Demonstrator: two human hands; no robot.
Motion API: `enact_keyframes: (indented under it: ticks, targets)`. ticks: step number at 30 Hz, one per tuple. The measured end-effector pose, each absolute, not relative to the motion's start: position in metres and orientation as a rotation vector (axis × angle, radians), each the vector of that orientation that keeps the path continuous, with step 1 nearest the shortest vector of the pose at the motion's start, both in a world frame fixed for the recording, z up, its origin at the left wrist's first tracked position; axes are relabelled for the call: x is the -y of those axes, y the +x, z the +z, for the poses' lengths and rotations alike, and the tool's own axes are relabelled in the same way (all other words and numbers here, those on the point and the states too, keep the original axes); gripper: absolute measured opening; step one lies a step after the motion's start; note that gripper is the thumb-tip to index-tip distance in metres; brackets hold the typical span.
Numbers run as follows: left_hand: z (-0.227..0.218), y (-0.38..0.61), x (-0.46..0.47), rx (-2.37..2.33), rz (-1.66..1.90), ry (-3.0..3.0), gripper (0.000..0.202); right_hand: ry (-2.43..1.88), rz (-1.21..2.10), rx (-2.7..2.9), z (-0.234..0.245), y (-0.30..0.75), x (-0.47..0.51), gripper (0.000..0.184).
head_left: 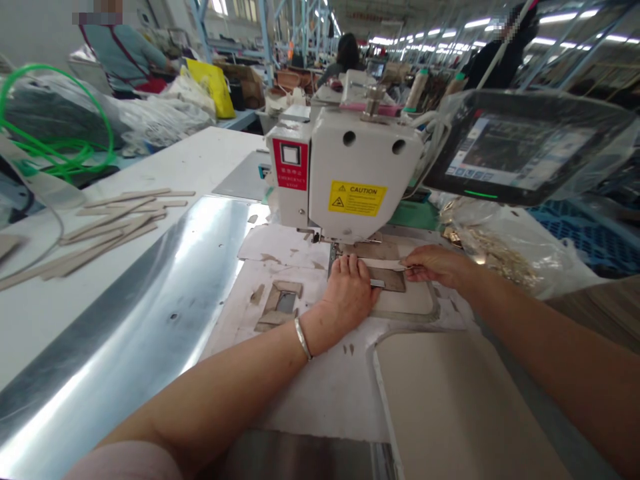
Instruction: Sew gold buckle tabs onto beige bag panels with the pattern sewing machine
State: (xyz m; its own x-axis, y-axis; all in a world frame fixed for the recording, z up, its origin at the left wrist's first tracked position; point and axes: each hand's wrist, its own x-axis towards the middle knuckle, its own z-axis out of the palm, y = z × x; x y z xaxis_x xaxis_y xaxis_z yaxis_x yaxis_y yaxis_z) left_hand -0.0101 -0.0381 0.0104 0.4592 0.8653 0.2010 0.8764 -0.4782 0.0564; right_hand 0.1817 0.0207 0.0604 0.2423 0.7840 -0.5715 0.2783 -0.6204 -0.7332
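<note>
My left hand (350, 293) lies flat with fingers stretched forward, pressing on a beige template (405, 303) under the head of a white sewing machine (350, 173). My right hand (435, 265) reaches in from the right, its fingers pinched on the edge of a small brown leather piece (387, 279) lying between both hands. A silver bracelet (303, 338) circles my left wrist. The needle area is partly hidden by the machine head.
A pile of beige strips (110, 220) lies on the white table at left. A shiny metal plate (150, 300) runs diagonally. A plastic-wrapped screen (520, 150) stands at right, above a bag of metal parts (495, 253). Other people work behind. A large beige panel (450, 407) lies near me.
</note>
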Motion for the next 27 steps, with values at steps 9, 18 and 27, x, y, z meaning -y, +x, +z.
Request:
enact_keyframes:
  ticks: [9, 18, 27]
  targets:
    - [0.011, -0.01, 0.039, 1.553, -0.35, -2.613, 0.057, -1.958, 1.381, 0.954, 0.056, 0.186, -0.017, 0.024]
    - [0.008, -0.009, 0.038, 1.567, -0.374, -2.62, 0.059, -2.083, 1.288, 1.15, 0.055, 0.185, -0.017, 0.029]
    - [0.009, -0.01, 0.04, 1.604, -0.339, -2.62, 0.062, -2.203, 1.236, 1.254, 0.048, 0.18, -0.019, 0.023]
